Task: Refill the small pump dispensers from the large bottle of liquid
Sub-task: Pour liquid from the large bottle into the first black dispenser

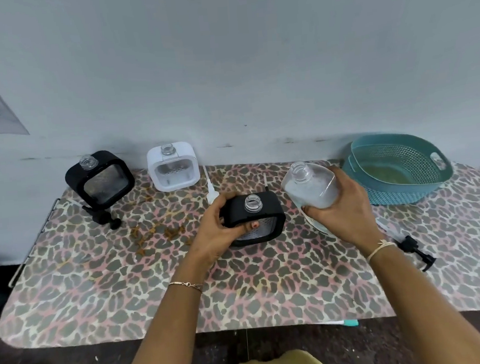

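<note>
The left grip [219, 227] is curling around the open-necked black dispenser [253, 212] on the worktop [96, 281]. Just beside it, the right grip [346, 213] is clasping the large bottle [312, 188], tilted.

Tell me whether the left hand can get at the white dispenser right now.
Probably not yet: the left hand grips the near black dispenser. The way to the white dispenser looks free once it lets go.
</note>
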### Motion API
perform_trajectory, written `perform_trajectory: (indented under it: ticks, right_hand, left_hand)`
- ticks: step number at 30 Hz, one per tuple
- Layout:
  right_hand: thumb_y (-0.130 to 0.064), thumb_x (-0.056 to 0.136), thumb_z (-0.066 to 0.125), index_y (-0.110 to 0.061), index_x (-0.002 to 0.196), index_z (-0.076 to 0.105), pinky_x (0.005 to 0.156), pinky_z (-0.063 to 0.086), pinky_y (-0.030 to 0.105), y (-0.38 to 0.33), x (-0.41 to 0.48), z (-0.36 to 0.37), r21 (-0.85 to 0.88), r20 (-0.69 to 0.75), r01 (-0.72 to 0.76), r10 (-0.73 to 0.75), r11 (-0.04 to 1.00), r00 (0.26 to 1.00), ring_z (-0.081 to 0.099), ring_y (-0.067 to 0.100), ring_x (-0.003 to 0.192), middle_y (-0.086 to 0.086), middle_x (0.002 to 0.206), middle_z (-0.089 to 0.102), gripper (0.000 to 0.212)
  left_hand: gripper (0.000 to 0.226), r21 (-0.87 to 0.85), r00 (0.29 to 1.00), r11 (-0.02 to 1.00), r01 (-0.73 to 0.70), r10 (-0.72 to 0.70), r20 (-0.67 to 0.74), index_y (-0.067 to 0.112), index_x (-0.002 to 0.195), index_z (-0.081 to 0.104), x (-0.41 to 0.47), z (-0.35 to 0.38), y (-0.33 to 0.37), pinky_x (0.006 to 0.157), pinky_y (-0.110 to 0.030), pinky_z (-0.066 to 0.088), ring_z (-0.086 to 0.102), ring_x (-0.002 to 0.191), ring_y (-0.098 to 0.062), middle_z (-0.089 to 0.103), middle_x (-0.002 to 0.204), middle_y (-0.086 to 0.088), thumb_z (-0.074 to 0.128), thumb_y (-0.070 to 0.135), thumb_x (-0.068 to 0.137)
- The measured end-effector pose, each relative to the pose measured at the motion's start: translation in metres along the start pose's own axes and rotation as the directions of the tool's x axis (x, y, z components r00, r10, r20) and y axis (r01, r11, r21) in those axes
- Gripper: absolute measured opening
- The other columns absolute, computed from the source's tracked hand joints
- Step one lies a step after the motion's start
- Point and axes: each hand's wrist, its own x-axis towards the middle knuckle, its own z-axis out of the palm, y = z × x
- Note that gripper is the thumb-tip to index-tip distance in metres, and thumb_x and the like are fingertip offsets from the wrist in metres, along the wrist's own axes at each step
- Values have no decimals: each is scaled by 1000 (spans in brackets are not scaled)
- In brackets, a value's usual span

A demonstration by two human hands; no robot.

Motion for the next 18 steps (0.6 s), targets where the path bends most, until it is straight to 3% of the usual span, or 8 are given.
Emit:
perform_trajectory:
  ticks: [7,11,18]
  right_hand:
    - [-31,60,84,-21,133,49,82,38,26,5,-13,-10,-75,44,95,-92,993,995,57,23,105,3,120,62,82]
    - [-28,61,85,-18,131,50,77,35,25,5,-24,-12,-133,70,186,-178,974,982,54,22,94,6,117,62,79]
    - [-33,64,81,-23,132,48,78,42,33,8,-36,-8,-275,64,249,-240,929,969,59,31,105,7,119,63,76]
  left_hand:
    - [58,-77,995,992,-97,98,8,21,112,59,-15,1,-7,80,-15,51,62,96,3,64,109,4,82,-1,64]
    - [57,-76,988,987,-142,145,43,27,107,62,-24,6,-12,87,-23,53,62,104,-4,66,107,8,84,9,58]
    - [64,-47,985,984,-169,170,4,21,116,63,-34,13,-29,92,-31,53,62,110,-14,67,113,2,86,16,56]
